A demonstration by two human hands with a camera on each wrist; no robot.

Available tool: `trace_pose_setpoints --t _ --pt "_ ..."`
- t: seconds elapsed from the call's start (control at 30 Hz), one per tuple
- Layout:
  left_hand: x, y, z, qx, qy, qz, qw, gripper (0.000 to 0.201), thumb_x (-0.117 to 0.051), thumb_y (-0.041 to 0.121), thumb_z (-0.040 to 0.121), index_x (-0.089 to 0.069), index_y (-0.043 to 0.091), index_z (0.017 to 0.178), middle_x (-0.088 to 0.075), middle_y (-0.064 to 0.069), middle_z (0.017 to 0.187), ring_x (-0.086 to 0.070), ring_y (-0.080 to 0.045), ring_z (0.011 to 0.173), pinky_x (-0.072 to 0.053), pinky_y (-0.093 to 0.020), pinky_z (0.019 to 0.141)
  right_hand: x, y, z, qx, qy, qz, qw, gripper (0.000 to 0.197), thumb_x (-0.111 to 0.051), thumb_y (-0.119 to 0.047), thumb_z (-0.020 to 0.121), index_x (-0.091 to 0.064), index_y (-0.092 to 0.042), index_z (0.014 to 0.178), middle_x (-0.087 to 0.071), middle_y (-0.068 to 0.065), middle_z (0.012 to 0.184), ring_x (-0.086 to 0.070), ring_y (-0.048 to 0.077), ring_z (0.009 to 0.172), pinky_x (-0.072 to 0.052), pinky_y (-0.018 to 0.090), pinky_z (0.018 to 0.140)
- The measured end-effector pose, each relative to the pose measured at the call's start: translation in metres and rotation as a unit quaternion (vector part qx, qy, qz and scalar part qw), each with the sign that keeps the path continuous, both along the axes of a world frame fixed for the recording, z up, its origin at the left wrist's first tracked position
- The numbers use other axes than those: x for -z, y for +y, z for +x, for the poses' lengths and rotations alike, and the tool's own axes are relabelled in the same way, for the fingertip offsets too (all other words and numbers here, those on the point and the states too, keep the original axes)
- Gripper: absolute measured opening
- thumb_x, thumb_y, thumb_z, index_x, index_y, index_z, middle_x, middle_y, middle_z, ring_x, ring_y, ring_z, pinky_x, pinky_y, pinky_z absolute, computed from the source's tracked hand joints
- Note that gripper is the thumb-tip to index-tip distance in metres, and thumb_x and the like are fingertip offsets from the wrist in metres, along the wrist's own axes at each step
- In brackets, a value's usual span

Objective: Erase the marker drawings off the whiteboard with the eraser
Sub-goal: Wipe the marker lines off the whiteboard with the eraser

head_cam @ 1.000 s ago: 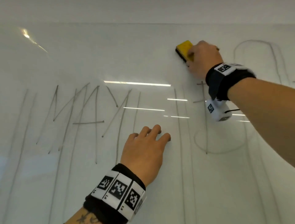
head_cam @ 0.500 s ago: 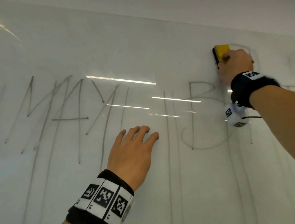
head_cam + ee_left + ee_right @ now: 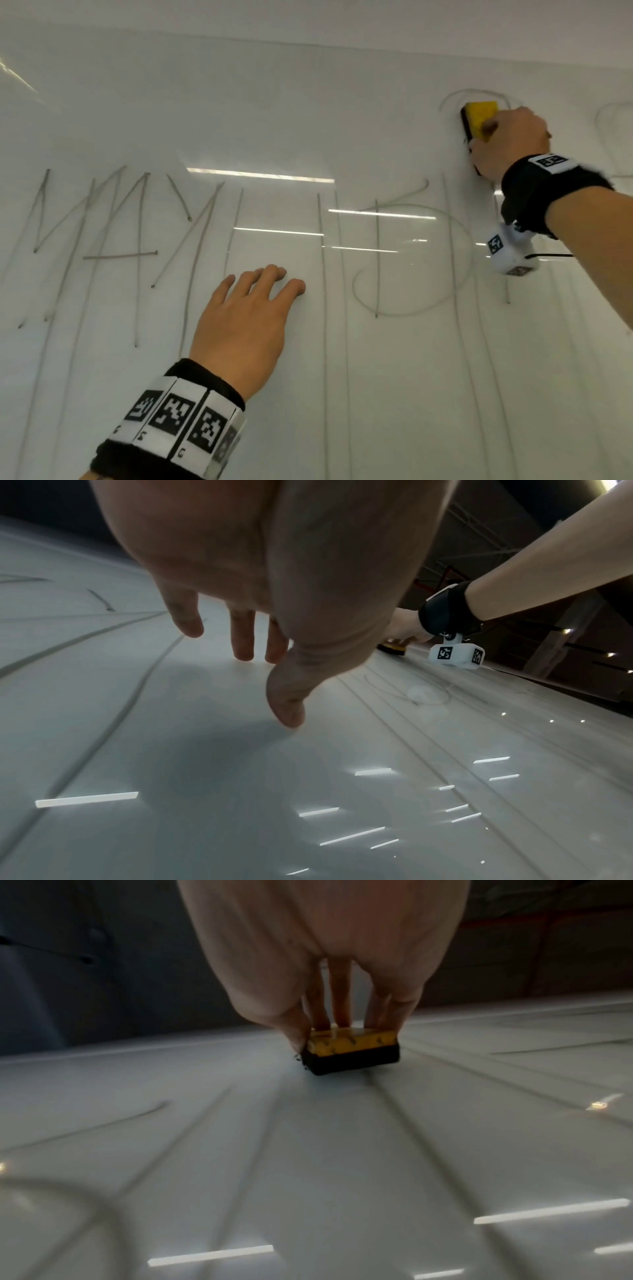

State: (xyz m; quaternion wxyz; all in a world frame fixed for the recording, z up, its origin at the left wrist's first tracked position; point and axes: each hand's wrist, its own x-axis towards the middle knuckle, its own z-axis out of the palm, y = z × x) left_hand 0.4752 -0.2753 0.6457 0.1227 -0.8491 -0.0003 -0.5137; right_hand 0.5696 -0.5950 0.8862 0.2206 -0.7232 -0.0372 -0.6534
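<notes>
While its black felt face presses flat on the whiteboard [image 3: 274,102], the yellow-backed eraser [image 3: 478,118] sits gripped in the right hand [image 3: 510,144], long axis running up from the palm. A looped marker line [image 3: 455,97] curls just beyond it. Down to the left, well apart, the left hand [image 3: 246,318] rests with straight, spread fingers on the board among grey strokes [image 3: 191,246].

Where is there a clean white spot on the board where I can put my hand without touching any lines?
Bare patches: the wide strip of whiteboard above the letters, left of the eraser; and the gap just above the left hand, between two upright lines. Crowded: the letters at left and the loops below the right hand.
</notes>
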Motion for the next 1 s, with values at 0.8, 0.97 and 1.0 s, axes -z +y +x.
trace_pose_setpoints --t 0.8,0.97,1.0 --pt "-0.046 -0.162 0.032 0.076 -0.082 0.05 0.992 0.049 -0.061 0.021 0.094 -0.046 0.028 0.14 -0.043 0.007 0.139 -0.047 -0.018 0.121 -0.038 -0.03 0.087 0.019 -0.016 0.017 -0.059 -0.023 -0.174 0.983 0.032 -0.06 -0.024 0.091 -0.062 -0.008 0.119 -0.049 0.016 0.13 -0.054 0.044 0.111 -0.044 0.043 0.096" --pt "-0.052 -0.186 0.052 0.06 -0.069 0.02 0.996 0.072 -0.059 0.013 0.089 -0.026 0.027 0.151 -0.028 0.004 0.153 -0.037 -0.021 0.134 -0.039 -0.036 0.103 0.04 -0.011 0.027 -0.093 -0.116 -0.322 0.935 0.037 -0.061 -0.03 0.094 -0.062 -0.012 0.126 -0.052 0.011 0.137 -0.054 0.041 0.11 -0.042 0.042 0.097" --pt "-0.051 -0.186 0.055 0.053 -0.067 0.017 0.996 0.073 -0.057 0.012 0.09 -0.023 0.027 0.152 -0.026 0.004 0.155 -0.035 -0.021 0.136 -0.038 -0.036 0.104 0.025 -0.025 0.034 -0.073 -0.115 -0.272 0.953 0.036 -0.06 -0.029 0.094 -0.062 -0.01 0.125 -0.052 0.014 0.135 -0.055 0.042 0.111 -0.042 0.042 0.097"
